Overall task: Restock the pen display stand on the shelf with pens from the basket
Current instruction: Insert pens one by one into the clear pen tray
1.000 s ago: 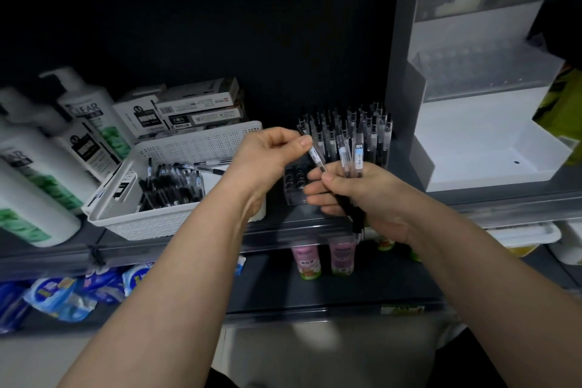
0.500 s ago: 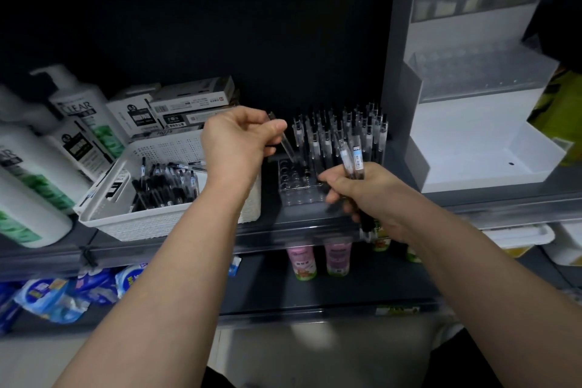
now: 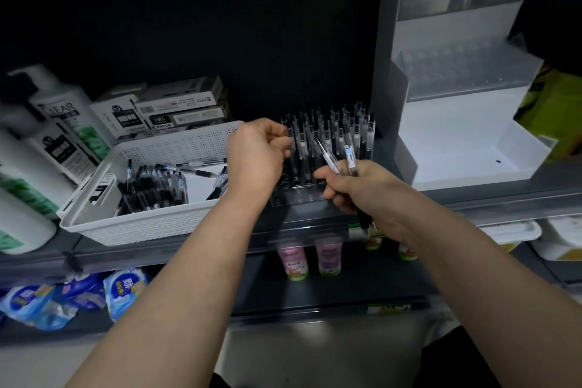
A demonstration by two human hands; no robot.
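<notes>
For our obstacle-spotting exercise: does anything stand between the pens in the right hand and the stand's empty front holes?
Nothing visible does. The right hand holds the pens beside the empty front holes of the pen stand; the left hand is off at its left side.

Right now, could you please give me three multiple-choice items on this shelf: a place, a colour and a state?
1. Where is the basket relative to the pen display stand? A right of it B left of it C on the shelf below
2. What colour is the basket? A red B black C white
3. What does the right hand hold? A several pens B nothing C a bottle
1 B, it sits left of the stand; 2 C, its perforated walls are white; 3 A, pens stick up from its curled fingers.
</notes>
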